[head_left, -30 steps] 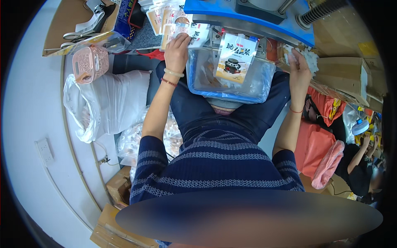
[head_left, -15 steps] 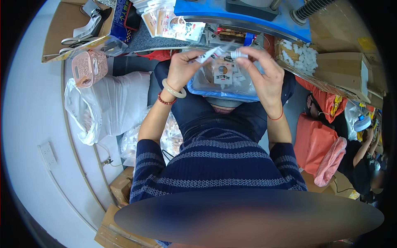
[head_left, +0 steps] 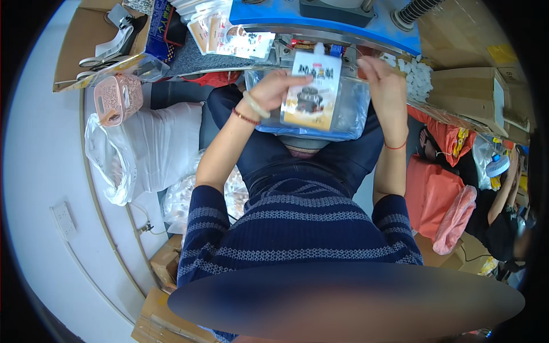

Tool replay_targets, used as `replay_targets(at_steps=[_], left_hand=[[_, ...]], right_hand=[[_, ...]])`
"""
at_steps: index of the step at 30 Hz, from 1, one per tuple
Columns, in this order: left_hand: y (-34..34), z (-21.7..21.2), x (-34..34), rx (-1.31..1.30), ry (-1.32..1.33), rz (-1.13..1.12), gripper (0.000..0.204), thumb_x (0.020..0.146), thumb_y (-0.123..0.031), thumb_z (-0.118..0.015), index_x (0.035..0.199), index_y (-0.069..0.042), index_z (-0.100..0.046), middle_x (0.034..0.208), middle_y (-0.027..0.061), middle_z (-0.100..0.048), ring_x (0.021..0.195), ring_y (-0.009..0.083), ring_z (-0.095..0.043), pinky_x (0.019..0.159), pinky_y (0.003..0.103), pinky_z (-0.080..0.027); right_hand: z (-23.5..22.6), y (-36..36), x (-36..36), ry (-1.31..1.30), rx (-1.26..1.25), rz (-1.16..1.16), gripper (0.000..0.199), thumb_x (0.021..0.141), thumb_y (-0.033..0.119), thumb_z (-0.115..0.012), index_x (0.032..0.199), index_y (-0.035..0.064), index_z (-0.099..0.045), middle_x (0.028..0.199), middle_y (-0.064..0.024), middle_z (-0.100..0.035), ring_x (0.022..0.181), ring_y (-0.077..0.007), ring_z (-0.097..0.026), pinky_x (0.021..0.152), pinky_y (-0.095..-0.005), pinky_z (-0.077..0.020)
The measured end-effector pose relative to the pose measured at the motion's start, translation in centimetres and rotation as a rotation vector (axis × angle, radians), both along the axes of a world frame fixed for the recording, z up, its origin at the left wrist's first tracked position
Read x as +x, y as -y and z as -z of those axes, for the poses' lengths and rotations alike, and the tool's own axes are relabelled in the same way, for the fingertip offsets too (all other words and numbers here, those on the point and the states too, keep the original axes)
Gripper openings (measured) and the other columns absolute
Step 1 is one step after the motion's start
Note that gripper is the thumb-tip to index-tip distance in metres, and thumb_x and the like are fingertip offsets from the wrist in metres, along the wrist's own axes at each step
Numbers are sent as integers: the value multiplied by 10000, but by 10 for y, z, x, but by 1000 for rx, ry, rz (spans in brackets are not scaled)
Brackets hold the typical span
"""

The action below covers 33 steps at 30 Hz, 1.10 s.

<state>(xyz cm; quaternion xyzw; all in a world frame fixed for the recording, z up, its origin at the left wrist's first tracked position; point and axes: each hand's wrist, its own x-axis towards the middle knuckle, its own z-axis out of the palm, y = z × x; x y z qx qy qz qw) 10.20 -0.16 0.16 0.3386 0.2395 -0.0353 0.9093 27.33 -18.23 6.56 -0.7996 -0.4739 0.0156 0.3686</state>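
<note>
My left hand [head_left: 273, 91] is closed on the left edge of a white printed spout pouch [head_left: 311, 91], its thumb lying on the front. The pouch is held upright with its pale spout [head_left: 319, 49] at the top, over a bin lined with clear and blue plastic [head_left: 353, 128] between my knees. My right hand [head_left: 386, 86] is raised to the right of the pouch, apart from it. Its fingers are slightly blurred and loosely bent, and nothing shows in them. Nearest to it is a heap of small white plastic pieces [head_left: 416, 77] in a carton.
A blue-edged machine [head_left: 366, 34] stands ahead. More printed pouches [head_left: 240, 40] lie on the grey worktop to its left. A pink basket [head_left: 118, 100] and a white sack [head_left: 166, 143] are at left. Red bags [head_left: 432, 194] and a person in black [head_left: 494, 217] are at right.
My left hand has turned the pouch so its printed front faces up, over the bin. My right hand has drawn away from it to the right, towards the white pieces.
</note>
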Motion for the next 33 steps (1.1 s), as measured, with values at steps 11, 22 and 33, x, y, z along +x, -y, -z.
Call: replay_targets(at_steps=[11,22,33], left_hand=[[-43,13,-9,1025,-124,-255,310,865,-236,-735,1062,1,-702,976,98,-708,852,113,-648,706,247,-525],[-79,42,-75,2034,-13,-300,434,673,119,-569,1045,-54,-708,1058,110,-701,1039,285,-636,930,365,-486],[-1,-37,-47,1217,-62,-342,177,823,-18,-705,996,7,-723,893,78,-717,813,96,-638,731,231,-503]], right_hand=[[69,27,89,185,-327,216,182,875,184,-613,964,27,-639,902,-248,-646,878,-432,-612,733,-497,-475],[6,29,-3,-497,268,138,210,902,88,-659,1101,21,-645,978,-47,-686,886,-106,-627,806,-251,-495],[-28,-42,-58,-92,454,-246,172,829,58,-721,993,9,-698,977,-106,-695,879,-190,-646,765,-274,-500]])
